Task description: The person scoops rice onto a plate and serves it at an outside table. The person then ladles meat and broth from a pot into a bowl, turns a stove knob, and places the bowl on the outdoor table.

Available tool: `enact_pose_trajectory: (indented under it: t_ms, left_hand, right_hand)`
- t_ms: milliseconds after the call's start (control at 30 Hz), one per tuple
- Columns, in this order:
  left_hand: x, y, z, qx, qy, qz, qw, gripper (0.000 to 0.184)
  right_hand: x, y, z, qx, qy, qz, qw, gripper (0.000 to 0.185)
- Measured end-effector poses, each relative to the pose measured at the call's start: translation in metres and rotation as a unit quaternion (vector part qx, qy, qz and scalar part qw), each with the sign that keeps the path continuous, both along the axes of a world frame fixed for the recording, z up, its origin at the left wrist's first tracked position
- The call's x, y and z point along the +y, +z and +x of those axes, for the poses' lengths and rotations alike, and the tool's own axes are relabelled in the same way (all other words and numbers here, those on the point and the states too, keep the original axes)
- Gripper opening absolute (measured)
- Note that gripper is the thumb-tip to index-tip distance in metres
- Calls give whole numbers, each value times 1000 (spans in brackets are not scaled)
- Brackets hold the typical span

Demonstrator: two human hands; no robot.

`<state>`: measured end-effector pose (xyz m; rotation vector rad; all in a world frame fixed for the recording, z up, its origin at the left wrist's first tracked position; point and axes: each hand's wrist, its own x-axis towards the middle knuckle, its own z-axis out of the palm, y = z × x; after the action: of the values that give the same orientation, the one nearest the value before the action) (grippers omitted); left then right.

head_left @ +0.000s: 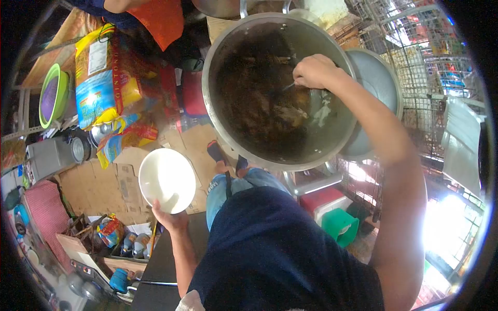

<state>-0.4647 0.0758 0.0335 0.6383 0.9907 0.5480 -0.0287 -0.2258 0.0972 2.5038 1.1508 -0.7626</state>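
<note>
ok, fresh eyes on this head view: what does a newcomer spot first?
The big round grey metal pot dominates top centre, dark brown contents inside, the right hand over it holding a thin utensil. Lower left of it, a glossy white round bowl sits in the left hand. Upper left, a blue-and-yellow printed sack stands out.

Daylight pours in at the lower right, where the mesh dissolves into a blown-out white patch with a bluish haze around it. The bowl, left of centre, is burnt almost to plain white. Inside the pot, upper centre, the light is dim and its dark contents look murky. The shirt at the bottom sinks to near black. Wide-angle distortion bends the scene toward a round, black-cornered border, and small things at the far left look soft.
</note>
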Motion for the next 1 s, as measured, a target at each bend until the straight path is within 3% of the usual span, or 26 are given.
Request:
enact_pose_trajectory:
  t_ms: [233,367,467,600,767,833,900,967,1000]
  left_hand:
    - [11,30,9,-51,1,-3,999,59]
    - [9,42,11,-76,-12,-20,997,60]
    - [5,57,21,-79,-32,33,996,59]
    - [5,111,54,-83,-37,55,994,58]
    - [3,154,114,-113,-150,63,980,58]
    - [-4,132,139,-32,-268,285,920,63]
    - [-31,146,174,10,-270,307,912,65]
    - [-64,163,209,-42,-274,212,937,64]
    - [-70,151,223,-86,-326,205,919,64]
  right_hand:
    - [-11,15,13,-60,37,46,996,19]
    - [-14,6,13,-29,7,44,999,19]
    - [-14,10,10,0,-16,61,998,19]
    - [-28,33,12,-2,-14,109,994,21]
    - [-29,124,-3,-26,-126,101,987,24]
    - [-41,158,-5,-68,-106,142,982,24]
    - [-49,195,-9,-91,-115,171,974,23]
    - [-49,230,-15,-112,-112,191,969,21]
    - [-51,246,-22,-119,-114,200,966,21]
